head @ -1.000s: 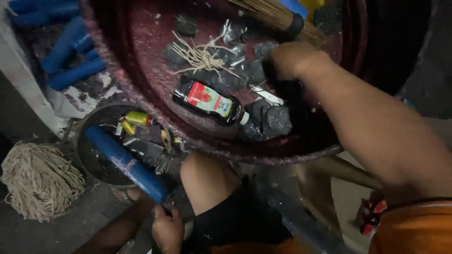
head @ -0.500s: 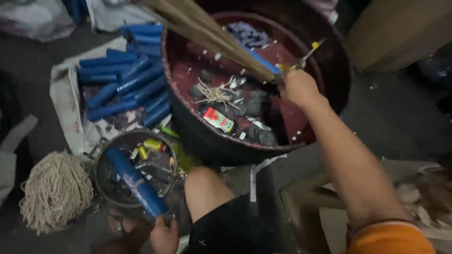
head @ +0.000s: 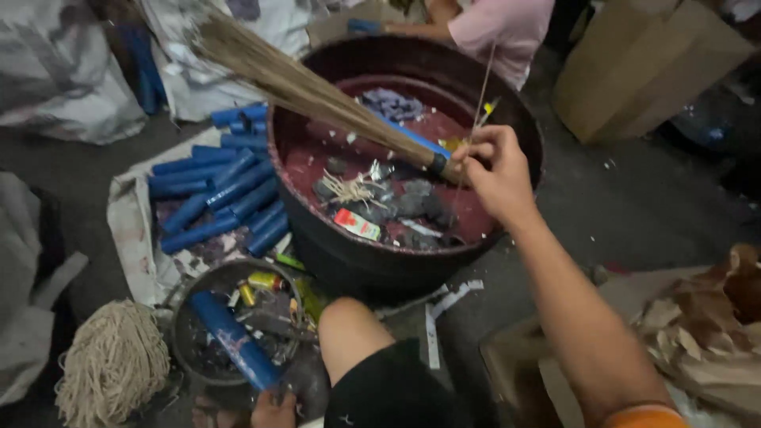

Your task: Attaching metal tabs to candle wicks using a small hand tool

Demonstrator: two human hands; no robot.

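My right hand (head: 493, 170) reaches over a large dark red basin (head: 519, 127) and pinches a thin straw stick (head: 480, 91) that rises upward. Just left of it lies a straw broom (head: 301, 83) with a blue band, slanting across the basin. Inside the basin are black lumps (head: 412, 208), a small dark bottle with a red label (head: 357, 225) and a knot of pale string (head: 353, 190). My left hand (head: 273, 408) at the bottom edge grips the lower end of a blue tube (head: 230, 339) that stands in a small dark bowl (head: 186, 305).
A pile of blue tubes (head: 218, 194) lies on a white sheet left of the basin. A bundle of pale twine (head: 111, 366) sits at the lower left. A person in a pink top (head: 499, 28) sits beyond the basin. Cardboard (head: 634, 67) and crumpled brown paper (head: 705, 317) are at the right.
The view has pulled back from the basin. My right hand rose from among the black lumps to the broom's end and now pinches one thin stick. My left hand keeps the blue tube.
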